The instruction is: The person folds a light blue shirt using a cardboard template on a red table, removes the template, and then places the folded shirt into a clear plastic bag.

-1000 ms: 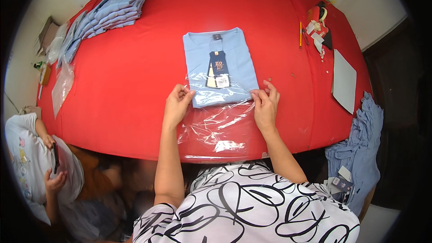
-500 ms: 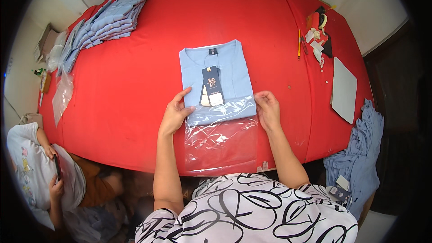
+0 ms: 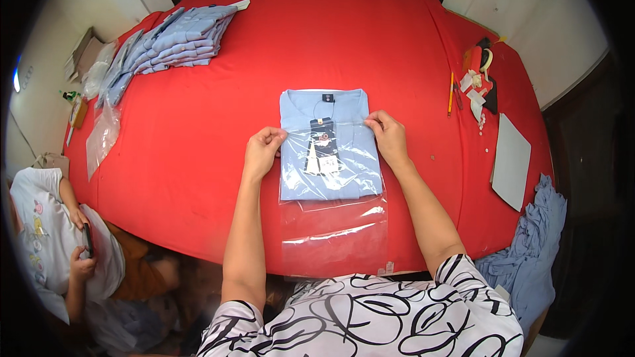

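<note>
A folded light-blue shirt (image 3: 323, 106) with a dark hang tag (image 3: 323, 146) lies flat in the middle of the red table (image 3: 331, 33). A clear plastic bag (image 3: 334, 235) covers its lower two thirds; the bag's empty end reaches back to the table's near edge. My left hand (image 3: 262, 151) pinches the bag's open edge at the shirt's left side. My right hand (image 3: 389, 137) pinches the same edge at the shirt's right side. The collar end of the shirt still shows bare beyond the bag.
A stack of folded blue shirts (image 3: 173, 43) lies at the far left, with clear bags (image 3: 102, 135) beside it. A pencil (image 3: 451, 92), tags and small tools (image 3: 477, 79) and a grey card (image 3: 510, 158) sit at right. Loose blue cloth (image 3: 529, 258) hangs at lower right. A seated person (image 3: 59, 238) holds a phone at lower left.
Both hands have moved away from me along the shirt, drawing the bag's open edge from the shirt's bottom hem up over most of it.
</note>
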A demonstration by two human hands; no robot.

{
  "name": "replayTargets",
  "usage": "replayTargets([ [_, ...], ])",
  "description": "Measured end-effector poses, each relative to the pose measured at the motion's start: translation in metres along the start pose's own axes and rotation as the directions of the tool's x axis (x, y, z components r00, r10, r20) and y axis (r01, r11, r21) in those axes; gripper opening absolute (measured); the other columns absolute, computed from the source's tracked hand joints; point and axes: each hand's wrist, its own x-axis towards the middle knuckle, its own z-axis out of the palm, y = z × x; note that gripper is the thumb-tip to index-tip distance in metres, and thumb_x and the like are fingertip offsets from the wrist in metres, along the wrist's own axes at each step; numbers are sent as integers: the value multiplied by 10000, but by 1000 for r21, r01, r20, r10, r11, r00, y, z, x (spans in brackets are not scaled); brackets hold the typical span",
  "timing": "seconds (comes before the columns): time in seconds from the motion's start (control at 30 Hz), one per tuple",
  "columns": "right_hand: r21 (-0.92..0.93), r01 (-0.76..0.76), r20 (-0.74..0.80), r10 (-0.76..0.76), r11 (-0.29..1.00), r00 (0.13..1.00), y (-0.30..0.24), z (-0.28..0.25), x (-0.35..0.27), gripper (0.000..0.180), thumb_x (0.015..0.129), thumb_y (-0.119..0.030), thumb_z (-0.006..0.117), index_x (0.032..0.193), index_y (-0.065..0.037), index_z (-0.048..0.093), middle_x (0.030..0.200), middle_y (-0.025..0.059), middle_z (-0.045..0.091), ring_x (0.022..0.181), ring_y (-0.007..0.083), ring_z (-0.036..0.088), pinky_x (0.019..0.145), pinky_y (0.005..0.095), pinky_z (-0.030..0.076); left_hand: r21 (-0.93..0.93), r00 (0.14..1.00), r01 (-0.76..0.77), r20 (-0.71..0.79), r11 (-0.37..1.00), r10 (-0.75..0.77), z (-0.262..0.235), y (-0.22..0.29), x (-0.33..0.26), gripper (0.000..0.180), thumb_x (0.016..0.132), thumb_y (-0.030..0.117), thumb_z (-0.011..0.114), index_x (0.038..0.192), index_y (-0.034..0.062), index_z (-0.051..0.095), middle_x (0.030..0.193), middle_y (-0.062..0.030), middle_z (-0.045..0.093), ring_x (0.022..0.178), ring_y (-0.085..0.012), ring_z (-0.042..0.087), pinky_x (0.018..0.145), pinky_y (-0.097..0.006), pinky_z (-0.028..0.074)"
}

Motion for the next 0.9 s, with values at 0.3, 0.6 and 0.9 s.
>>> replayTargets([
  [0.3, -183, 306, 536, -166, 934, 828, 15, -16, 76, 136, 762, -185, 735, 858, -101, 688, 1497, 118, 397, 1368, 350, 327, 1076, 432, 367, 640, 914, -345, 396, 686, 90, -10, 49, 55, 109, 769, 154, 771, 856, 117, 717, 1538, -136, 336, 1352, -289, 352, 982, -361, 463],
  [0.6, 55, -83, 620, 31, 995, 784, 24, -1, 128, 133, 886, -132, 687, 843, -41, 601, 957, 41, 641, 884, 134, 603, 804, 276, 455, 513, 865, -154, 483, 845, -135, -27, 33, 145, 169, 842, 155, 710, 998, 101, 673, 1125, -103, 665, 927, -203, 624, 856, -333, 482],
  [0.9, 320, -259, 359, 137, 911, 923, 15, -9, 27, 148, 993, -145, 473, 1044, -34, 557, 1064, 153, 689, 815, 210, 649, 795, 358, 500, 871, 758, -352, 50, 343, 650, 84, 81, 113, 397, 868, 347, 686, 1089, 31, 591, 1121, -200, 630, 1067, -375, 580, 889, -465, 469],
])
